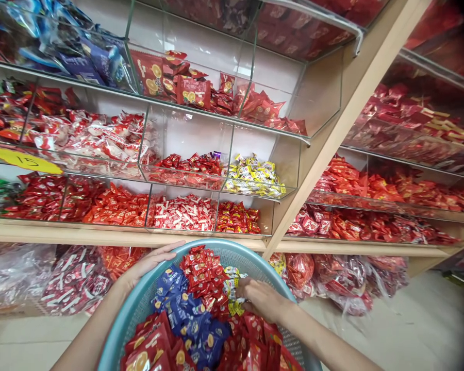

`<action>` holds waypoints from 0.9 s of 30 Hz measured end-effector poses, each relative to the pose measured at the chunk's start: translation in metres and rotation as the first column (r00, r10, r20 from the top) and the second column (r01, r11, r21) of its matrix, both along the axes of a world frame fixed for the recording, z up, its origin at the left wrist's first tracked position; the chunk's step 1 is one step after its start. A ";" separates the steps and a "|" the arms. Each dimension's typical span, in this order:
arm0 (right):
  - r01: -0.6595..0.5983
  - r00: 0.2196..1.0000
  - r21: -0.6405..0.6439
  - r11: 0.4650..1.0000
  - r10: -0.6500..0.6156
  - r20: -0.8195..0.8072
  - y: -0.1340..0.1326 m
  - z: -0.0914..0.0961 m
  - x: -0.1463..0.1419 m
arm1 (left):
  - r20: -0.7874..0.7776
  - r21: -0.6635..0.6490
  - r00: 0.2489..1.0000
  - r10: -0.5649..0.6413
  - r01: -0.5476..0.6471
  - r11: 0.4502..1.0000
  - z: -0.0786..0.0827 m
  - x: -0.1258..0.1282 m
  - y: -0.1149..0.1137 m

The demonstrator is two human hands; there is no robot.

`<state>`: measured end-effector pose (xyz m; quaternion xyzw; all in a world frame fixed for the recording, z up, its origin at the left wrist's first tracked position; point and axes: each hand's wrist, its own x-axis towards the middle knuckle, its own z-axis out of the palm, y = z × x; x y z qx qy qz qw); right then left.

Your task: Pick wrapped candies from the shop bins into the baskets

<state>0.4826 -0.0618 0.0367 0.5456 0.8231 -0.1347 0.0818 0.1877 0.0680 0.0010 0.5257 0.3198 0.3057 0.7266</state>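
Note:
A teal mesh basket (232, 250) sits low in the head view, filled with red, blue and yellow wrapped sweets (201, 288). My left hand (147, 265) grips the basket's far left rim, fingers curled over the edge. My right hand (261, 299) reaches into the basket from the right, its fingers closed among small yellow-and-white candies (232, 281) beside the red ones. What it grips is partly hidden by its fingers.
Clear acrylic bins on wooden shelves (216, 239) hold many sweets: yellow packs (255, 175), red packs (183, 211), blue packs (88, 62). A yellow tag marked 15 (25, 161) hangs at left. Bagged candies (77, 278) lie under the shelf. A wooden post (332, 134) slants upward.

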 end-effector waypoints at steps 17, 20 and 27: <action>-0.100 0.995 0.004 0.995 0.100 0.023 0.006 -0.018 -0.001 | 0.018 -0.041 1.000 -0.002 0.003 0.999 -0.001 -0.001 -0.003; -0.081 0.996 0.014 0.997 0.080 0.030 0.006 -0.012 0.001 | 0.012 -0.045 1.000 0.000 0.001 0.999 -0.005 -0.003 -0.001; 0.304 0.888 0.283 0.909 -0.164 -0.429 -0.069 0.022 0.022 | 0.026 -0.059 1.000 -0.003 0.004 0.998 -0.008 -0.005 0.005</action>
